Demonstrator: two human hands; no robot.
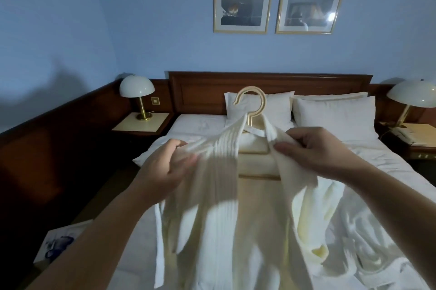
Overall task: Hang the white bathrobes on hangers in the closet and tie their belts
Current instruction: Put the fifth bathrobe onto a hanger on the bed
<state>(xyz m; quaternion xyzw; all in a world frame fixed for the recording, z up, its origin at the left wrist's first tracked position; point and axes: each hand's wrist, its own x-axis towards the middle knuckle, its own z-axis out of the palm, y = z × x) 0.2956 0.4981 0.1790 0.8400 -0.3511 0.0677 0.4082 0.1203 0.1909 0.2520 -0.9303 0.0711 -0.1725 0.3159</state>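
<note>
A white ribbed bathrobe [219, 207] hangs on a cream hanger [253, 110] that I hold up over the bed. My left hand [167, 167] grips the robe's left collar and shoulder. Across from it, my right hand [313, 148] pinches the right collar edge near the hanger's shoulder. The hanger's hook sticks up above the collar, and its crossbar shows between the open front edges. More white robe fabric [368, 249] lies crumpled on the bed at the lower right. No belt can be told apart, and no closet is in view.
The bed [200, 124] has white sheets, pillows [335, 115] and a dark wood headboard. Nightstands with dome lamps [136, 91] stand on both sides; the right one carries a phone [403, 135]. Printed paper [59, 242] lies at the lower left. Two framed pictures hang above.
</note>
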